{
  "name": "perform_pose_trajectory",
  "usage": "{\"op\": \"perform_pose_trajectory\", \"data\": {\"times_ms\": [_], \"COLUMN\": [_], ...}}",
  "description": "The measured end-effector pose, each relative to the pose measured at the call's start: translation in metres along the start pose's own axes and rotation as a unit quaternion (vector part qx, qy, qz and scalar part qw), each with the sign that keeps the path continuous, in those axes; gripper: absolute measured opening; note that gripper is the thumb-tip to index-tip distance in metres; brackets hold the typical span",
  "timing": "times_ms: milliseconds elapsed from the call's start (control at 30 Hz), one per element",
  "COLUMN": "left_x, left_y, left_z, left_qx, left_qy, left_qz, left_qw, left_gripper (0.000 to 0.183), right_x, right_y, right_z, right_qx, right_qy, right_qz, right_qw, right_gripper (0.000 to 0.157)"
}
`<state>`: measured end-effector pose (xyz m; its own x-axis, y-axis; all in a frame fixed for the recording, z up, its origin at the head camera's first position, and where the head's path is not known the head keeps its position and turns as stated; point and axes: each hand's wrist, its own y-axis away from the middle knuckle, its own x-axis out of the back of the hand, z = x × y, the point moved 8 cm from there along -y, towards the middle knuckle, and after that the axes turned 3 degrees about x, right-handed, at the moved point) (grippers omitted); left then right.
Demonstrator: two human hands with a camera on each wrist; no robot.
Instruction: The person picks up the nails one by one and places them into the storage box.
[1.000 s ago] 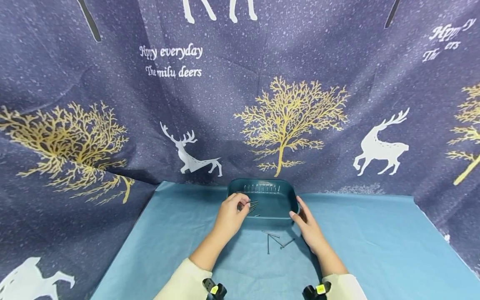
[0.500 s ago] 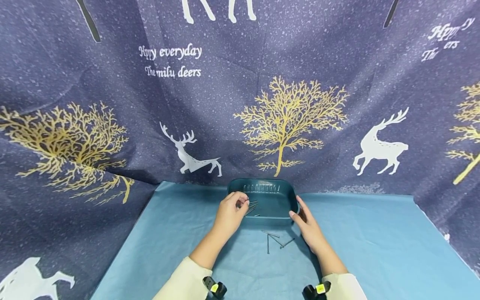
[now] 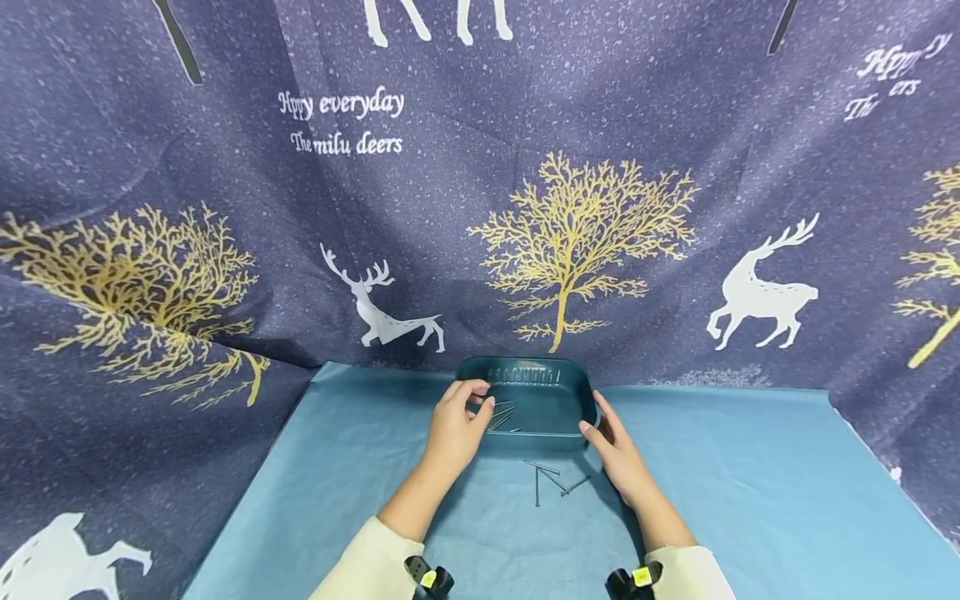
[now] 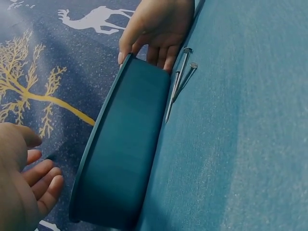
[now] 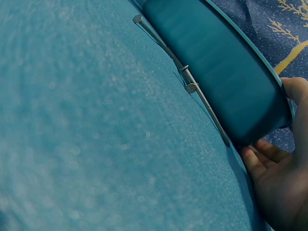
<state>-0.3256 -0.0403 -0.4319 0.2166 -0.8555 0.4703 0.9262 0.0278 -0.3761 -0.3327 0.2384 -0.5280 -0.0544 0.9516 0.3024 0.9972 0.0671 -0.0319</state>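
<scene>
My right hand (image 3: 621, 460) grips the right end of a dark teal plastic tray (image 3: 536, 443). In the right wrist view its thumb lies at the rim and the fingers bend against the end wall low down. Over the tray's left end is my left hand (image 3: 454, 427), thumb and forefinger apart. The left wrist view shows that hand (image 4: 24, 178) with loosely bent fingers and nothing between them. Several metal nails (image 3: 501, 417) lie inside the tray at its left, partly hidden by the hand. More nails (image 3: 537, 487) lie on the cloth in front.
A light blue cloth (image 3: 750, 483) covers the table. Right behind the tray hangs a dark blue curtain (image 3: 637, 333) printed with deer and trees. Cream sleeves (image 3: 367, 567) and black wrist cameras (image 3: 431, 577) show at the bottom.
The left thumb and forefinger, close together before, have parted, and that hand has shifted slightly left. The right hand, the tray and the nails on the cloth stay in place.
</scene>
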Motion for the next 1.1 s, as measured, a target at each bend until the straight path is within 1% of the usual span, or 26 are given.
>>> {"op": "perform_pose_trajectory", "data": {"times_ms": [333,600,767,867,967,1100], "left_x": [0.004,0.005,0.006,0.006,0.005,0.004], "left_y": [0.002,0.004,0.004,0.003,0.003,0.002], "left_z": [-0.007,-0.017,-0.025,-0.033,-0.041,-0.05], "left_qx": [0.017,0.043,0.058,0.079,0.098,0.114], "left_qy": [0.008,0.012,0.042,0.06,0.076,0.097], "left_qz": [0.01,0.027,0.038,0.045,0.049,0.049], "left_qw": [0.9998,0.9986,0.9967,0.994,0.9911,0.9875], "left_gripper": [0.037,0.048,0.056,0.058,0.057,0.054], "right_x": [0.0,0.0,0.0,0.0,0.0,-0.001], "right_y": [0.0,0.0,0.0,0.0,0.0,0.0], "right_z": [0.0,0.0,0.0,0.0,0.0,0.0], "right_qx": [-0.005,-0.007,-0.004,-0.004,-0.003,-0.002], "right_qy": [0.001,0.003,0.0,-0.002,-0.003,-0.003], "right_qz": [0.0,0.002,0.001,0.0,0.0,-0.001], "right_qw": [1.0,1.0,1.0,1.0,1.0,1.0], "right_gripper": [0.07,0.07,0.07,0.07,0.069,0.069]}}
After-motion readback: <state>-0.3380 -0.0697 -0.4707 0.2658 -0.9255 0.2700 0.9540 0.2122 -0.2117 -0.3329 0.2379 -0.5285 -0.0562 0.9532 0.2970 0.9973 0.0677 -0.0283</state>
